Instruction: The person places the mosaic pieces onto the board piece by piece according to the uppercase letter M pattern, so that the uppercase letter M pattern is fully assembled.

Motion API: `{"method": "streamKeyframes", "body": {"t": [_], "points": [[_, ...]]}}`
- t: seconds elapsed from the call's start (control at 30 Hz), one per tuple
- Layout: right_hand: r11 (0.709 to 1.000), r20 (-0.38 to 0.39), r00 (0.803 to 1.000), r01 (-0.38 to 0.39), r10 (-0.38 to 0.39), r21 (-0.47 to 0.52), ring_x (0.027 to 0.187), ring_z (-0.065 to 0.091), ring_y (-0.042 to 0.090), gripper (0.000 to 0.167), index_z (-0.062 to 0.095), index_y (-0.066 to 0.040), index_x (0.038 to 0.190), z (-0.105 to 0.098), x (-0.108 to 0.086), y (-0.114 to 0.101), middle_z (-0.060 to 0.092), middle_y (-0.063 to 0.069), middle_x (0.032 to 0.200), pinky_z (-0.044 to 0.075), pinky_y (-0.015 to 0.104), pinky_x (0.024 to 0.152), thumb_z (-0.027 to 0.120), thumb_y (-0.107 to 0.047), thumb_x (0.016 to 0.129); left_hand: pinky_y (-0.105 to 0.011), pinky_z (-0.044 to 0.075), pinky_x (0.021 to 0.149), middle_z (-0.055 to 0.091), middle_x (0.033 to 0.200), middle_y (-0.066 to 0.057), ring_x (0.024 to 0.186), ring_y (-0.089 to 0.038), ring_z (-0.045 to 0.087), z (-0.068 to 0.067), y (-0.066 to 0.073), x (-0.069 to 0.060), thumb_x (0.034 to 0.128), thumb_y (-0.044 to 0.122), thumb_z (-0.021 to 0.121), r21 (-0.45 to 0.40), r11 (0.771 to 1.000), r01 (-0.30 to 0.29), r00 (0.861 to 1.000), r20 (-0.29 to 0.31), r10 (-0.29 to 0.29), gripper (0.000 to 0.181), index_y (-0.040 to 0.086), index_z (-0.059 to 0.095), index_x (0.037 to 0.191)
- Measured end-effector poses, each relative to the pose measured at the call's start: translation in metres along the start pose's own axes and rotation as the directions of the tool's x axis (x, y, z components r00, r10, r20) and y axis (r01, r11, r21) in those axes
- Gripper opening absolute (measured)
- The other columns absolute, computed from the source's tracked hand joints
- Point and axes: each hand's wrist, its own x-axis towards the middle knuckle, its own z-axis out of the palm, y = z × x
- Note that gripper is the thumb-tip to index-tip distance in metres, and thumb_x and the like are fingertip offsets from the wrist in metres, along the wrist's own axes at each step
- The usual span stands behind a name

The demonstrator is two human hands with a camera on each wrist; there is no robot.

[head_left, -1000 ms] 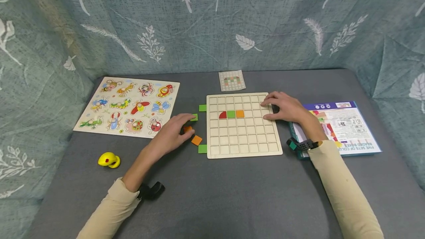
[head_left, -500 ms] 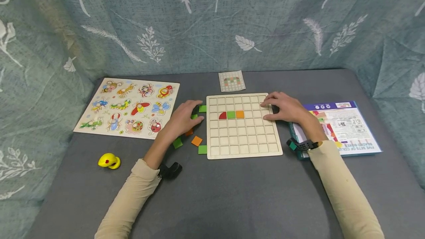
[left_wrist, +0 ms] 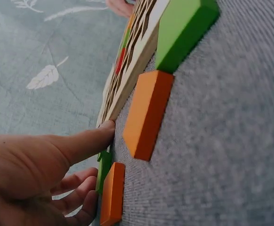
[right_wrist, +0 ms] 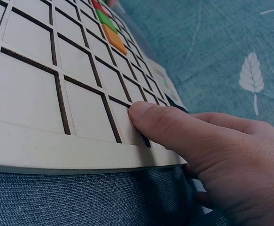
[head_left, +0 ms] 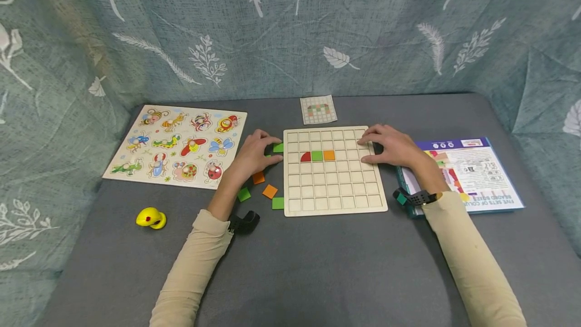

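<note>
A pale wooden grid board (head_left: 333,193) lies flat on the table. In one row of its cells sit a red quarter-round tile (head_left: 306,157), a green square tile (head_left: 316,156) and an orange square tile (head_left: 329,155). My left hand (head_left: 254,155) is at the board's left edge, its thumb tip touching the edge in the left wrist view. Its fingers curve beside a loose green tile (left_wrist: 104,172), partly hidden. My right hand (head_left: 391,146) rests at the board's right side, with the thumb (right_wrist: 162,122) on top of the board.
Several loose tiles lie left of the board, including an orange one (head_left: 270,191) and a green one (head_left: 278,203). A pattern card (head_left: 318,110) is behind the board. An insect puzzle (head_left: 170,148) and a yellow toy (head_left: 151,218) stand left; a booklet (head_left: 481,175) lies right.
My left hand has moved right and away from me, from above the loose tiles to the board's left edge, uncovering green and orange tiles. The right hand has stayed in place.
</note>
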Motion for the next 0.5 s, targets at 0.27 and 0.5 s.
{"method": "streamKeyframes", "body": {"t": [0.27, 0.5], "points": [[1.0, 0.001, 1.0, 0.01, -0.01, 0.016, 0.129, 0.043, 0.035, 0.051, 0.063, -0.017, 0.128, -0.0008, -0.0002, -0.0007, 0.048, 0.011, 0.139, 0.04, 0.06, 0.098, 0.07, -0.045, 0.086, -0.05, 0.041, 0.102, 0.046, 0.132, -0.021, 0.119, -0.039, 0.045, 0.0024, -0.0023, 0.0023, 0.0902, 0.025, 0.07, -0.036, 0.999, 0.021, 0.999, -0.029, -0.023, 0.038, 0.007, 0.065, 0.123], [1.0, 0.006, 1.0, -0.003, 0.003, 0.02, 0.129, 0.043, 0.034, 0.052, 0.063, -0.018, 0.129, -0.0023, -0.0017, -0.0009, 0.048, 0.01, 0.139, 0.041, 0.06, 0.098, 0.071, -0.044, 0.085, -0.049, 0.042, 0.102, 0.047, 0.131, -0.019, 0.12, -0.037, 0.045, 0.0061, -0.0028, 0.0026, 0.0895, 0.026, 0.07, -0.058, 0.997, 0.042, 0.998, -0.042, -0.045, 0.035, 0.007, 0.066, 0.119]]}}
